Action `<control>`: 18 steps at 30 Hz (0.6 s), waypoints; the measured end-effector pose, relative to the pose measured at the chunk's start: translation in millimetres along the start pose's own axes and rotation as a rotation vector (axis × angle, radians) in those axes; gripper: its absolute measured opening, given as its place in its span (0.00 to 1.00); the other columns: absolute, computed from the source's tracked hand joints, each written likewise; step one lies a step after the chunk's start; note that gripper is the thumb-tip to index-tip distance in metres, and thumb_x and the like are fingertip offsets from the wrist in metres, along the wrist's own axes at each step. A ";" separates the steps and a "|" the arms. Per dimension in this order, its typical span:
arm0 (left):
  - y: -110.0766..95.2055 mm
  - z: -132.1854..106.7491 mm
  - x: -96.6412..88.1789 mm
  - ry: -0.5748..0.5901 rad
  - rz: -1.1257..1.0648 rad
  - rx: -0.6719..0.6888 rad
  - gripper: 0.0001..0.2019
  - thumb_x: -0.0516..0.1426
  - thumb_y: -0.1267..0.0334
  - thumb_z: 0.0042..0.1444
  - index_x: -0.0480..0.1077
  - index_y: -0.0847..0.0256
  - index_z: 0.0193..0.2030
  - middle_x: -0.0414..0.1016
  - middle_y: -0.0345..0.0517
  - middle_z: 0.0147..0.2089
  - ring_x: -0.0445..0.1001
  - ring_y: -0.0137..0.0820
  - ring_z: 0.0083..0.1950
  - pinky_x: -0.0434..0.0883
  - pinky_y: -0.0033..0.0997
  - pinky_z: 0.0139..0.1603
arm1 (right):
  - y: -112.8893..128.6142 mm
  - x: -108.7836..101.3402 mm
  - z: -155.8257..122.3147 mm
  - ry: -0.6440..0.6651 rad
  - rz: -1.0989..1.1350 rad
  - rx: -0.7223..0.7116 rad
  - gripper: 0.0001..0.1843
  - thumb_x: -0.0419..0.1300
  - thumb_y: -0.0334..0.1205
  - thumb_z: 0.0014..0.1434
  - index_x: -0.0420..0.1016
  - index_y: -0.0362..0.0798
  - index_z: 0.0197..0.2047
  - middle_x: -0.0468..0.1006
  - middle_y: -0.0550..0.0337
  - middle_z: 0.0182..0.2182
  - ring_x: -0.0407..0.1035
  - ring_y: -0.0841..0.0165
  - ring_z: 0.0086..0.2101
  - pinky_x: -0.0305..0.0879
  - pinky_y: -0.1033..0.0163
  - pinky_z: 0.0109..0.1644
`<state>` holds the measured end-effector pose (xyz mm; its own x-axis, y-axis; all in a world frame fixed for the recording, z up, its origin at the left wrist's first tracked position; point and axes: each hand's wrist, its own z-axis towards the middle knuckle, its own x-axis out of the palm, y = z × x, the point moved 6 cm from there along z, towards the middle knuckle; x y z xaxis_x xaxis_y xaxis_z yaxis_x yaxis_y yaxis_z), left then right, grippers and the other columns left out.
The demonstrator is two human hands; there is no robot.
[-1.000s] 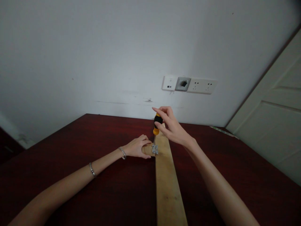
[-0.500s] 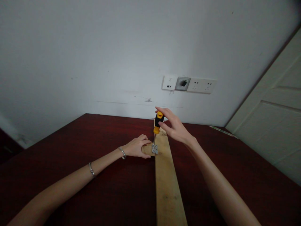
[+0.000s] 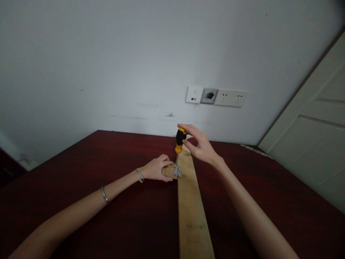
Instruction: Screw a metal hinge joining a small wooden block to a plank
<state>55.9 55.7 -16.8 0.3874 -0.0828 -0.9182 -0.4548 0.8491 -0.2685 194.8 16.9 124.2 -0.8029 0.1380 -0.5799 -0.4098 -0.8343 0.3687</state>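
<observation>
Right hand (image 3: 201, 146): closed in a fingertip grip round the top of the screwdriver's handle, thumb on the near side, forefinger arched over the cap; the arm reaches in from the lower right.
Screwdriver (image 3: 180, 139): yellow and black handle, standing nearly upright; its thin shaft runs down to the hinge, and the tip is too small to make out.
Left hand (image 3: 157, 168): palm down, fingers curled over the short wood piece and holding it to the table, fingertips just beside the hinge.
Short wood piece (image 3: 168, 172): pale, mostly hidden under the left hand; its right end meets the left edge of the long plank.
Hinge (image 3: 177, 171): small and silver, lying flat across the joint between the short wood piece and the long plank.
Long plank (image 3: 192, 212): pale wood, flat on the table, running from the bottom of the view toward the wall; its far end lies behind the right hand.
Bracelets (image 3: 140, 175): 2 thin silver bands on the left arm, 1 at the wrist, 1 further up the forearm.
Table (image 3: 81, 172): dark red-brown, reaching back to the wall.
Wall (image 3: 107, 64): white, scuffed just above the table.
Socket plates (image 3: 216, 96): 3 in a row on the wall, a grey 1 between 2 white.
Door (image 3: 318, 126): white, panelled, at the right.
</observation>
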 end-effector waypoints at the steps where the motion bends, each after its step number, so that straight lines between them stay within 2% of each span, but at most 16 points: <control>1: 0.1 -0.1 0.2 0.003 0.002 -0.001 0.33 0.64 0.47 0.42 0.67 0.62 0.54 0.65 0.50 0.46 0.65 0.39 0.47 0.68 0.38 0.48 | -1.1 0.2 -0.1 -0.007 0.002 -0.002 0.24 0.53 0.33 0.58 0.60 0.57 0.58 0.66 0.55 0.52 0.65 0.64 0.47 0.74 0.59 0.42; 5: 1.2 -0.6 0.9 0.013 0.012 -0.015 0.33 0.63 0.47 0.43 0.67 0.60 0.54 0.64 0.50 0.47 0.65 0.38 0.47 0.69 0.37 0.47 | -4.8 0.0 -1.1 -0.078 -0.014 0.042 0.21 0.58 0.40 0.56 0.65 0.55 0.54 0.66 0.55 0.46 0.65 0.64 0.44 0.75 0.61 0.36; 7: 1.6 -0.7 1.0 0.008 0.015 -0.013 0.33 0.63 0.46 0.43 0.67 0.60 0.55 0.63 0.50 0.47 0.65 0.39 0.47 0.69 0.38 0.46 | -3.9 -0.5 -1.6 -0.083 -0.016 0.063 0.22 0.60 0.43 0.54 0.66 0.55 0.53 0.64 0.55 0.46 0.65 0.64 0.44 0.75 0.62 0.34; 13: 2.7 -0.9 2.2 0.001 0.013 0.005 0.33 0.63 0.46 0.43 0.66 0.61 0.55 0.64 0.50 0.46 0.65 0.38 0.47 0.69 0.37 0.47 | -0.6 -2.4 -0.8 -0.039 -0.003 0.004 0.22 0.53 0.37 0.59 0.63 0.59 0.57 0.67 0.56 0.51 0.66 0.64 0.47 0.75 0.60 0.38; 18: 1.9 -0.7 1.6 -0.001 0.010 0.007 0.33 0.63 0.46 0.43 0.67 0.61 0.54 0.64 0.49 0.46 0.65 0.38 0.47 0.68 0.36 0.47 | -4.5 -2.1 -0.8 -0.099 -0.021 0.037 0.20 0.59 0.43 0.57 0.67 0.56 0.54 0.67 0.55 0.46 0.67 0.66 0.43 0.75 0.63 0.34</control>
<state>55.1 56.8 -18.9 0.3832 -0.0739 -0.9207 -0.4535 0.8533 -0.2572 198.7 19.9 123.2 -0.8321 0.2094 -0.5136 -0.4413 -0.8108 0.3845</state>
